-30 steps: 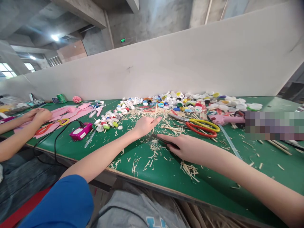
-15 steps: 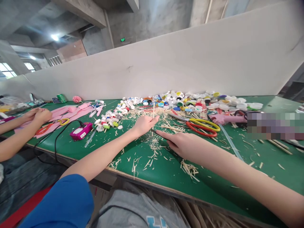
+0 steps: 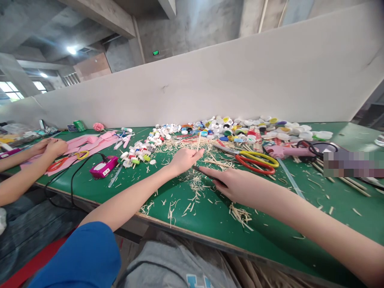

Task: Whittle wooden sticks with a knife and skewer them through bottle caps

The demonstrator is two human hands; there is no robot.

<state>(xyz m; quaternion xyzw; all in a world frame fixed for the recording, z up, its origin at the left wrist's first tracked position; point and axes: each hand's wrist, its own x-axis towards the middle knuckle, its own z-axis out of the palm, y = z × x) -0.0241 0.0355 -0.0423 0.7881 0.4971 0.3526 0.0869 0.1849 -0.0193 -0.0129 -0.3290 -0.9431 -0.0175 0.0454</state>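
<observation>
Hands (image 3: 185,160) w/ stick (image 3: 198,141) — shavings (image 3: 239,214) abt, scissors (image 3: 239,153) nr, caps (image 3: 227,127) behind

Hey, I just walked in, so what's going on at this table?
A person's left grip holds a thin wooden stick nearly upright. The right grip holds a dark tool, probably a knife, close to the stick's lower part. Pale shavings litter the green tabletop, with scissors and piled bottle caps farther back.

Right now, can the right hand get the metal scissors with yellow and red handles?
Probably yes: the scissors lie just beyond the right hand, with only pale, thin wood slivers seen between. But that hand holds a dark, slim knife-like tool, so it may need to let go first.
</observation>
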